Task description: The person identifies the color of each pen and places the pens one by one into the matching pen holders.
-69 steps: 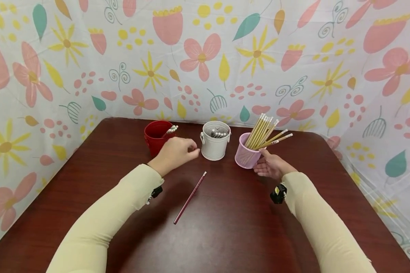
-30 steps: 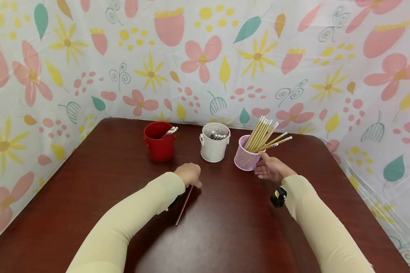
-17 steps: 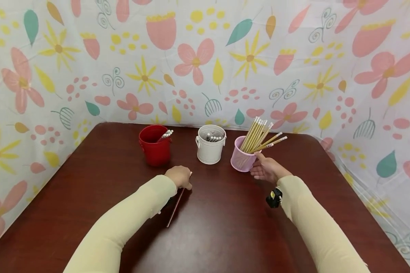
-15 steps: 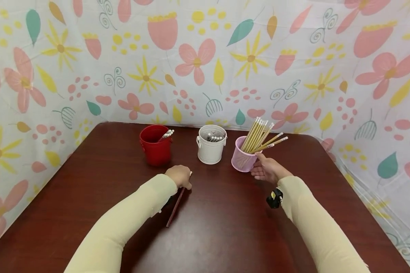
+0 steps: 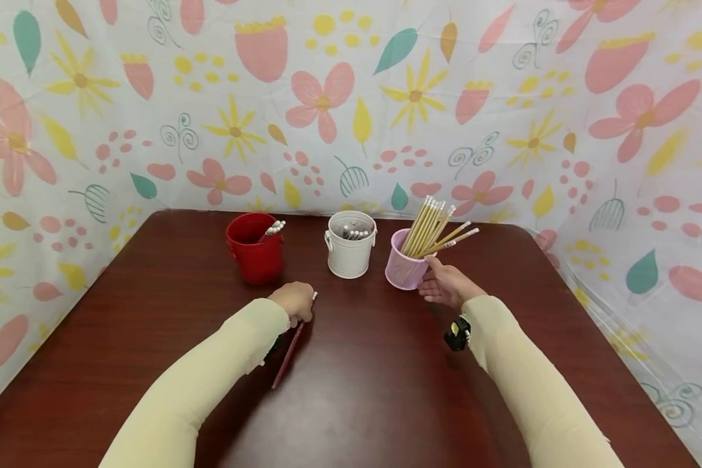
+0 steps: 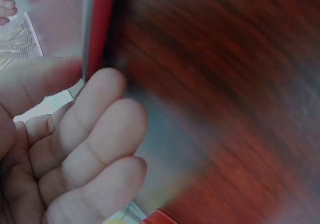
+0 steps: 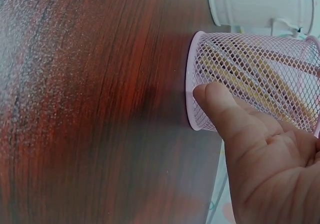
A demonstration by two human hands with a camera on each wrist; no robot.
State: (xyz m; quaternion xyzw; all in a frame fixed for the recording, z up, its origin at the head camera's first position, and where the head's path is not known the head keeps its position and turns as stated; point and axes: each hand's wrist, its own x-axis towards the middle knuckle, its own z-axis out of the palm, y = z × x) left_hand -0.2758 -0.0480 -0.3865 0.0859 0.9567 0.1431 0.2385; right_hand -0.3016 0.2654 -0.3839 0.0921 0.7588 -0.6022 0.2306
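Note:
My left hand (image 5: 295,302) pinches a dark red pencil (image 5: 288,356) near its white-tipped upper end, above the brown table. In the left wrist view the pencil (image 6: 100,28) runs up from between the thumb and the fingertips; the other fingers are curled. My right hand (image 5: 449,283) rests against the right side of a pink mesh cup (image 5: 405,266), its fingers straight. Yellow pencils (image 5: 424,227) with white tips lean out of this cup. Seen from the right wrist, the thumb (image 7: 217,101) lies along the mesh.
A red bucket (image 5: 257,257) at the left holds several white-tipped pencils (image 5: 275,227). Between it and the pink cup stands a white bucket (image 5: 350,257) with more pencils inside. A floral cloth (image 5: 322,143) hangs behind the table (image 5: 374,390).
My left hand has come down from near the red bucket to the dark red pencil and taken hold of it. The right hand has stayed at the pink cup. The head view has shifted slightly.

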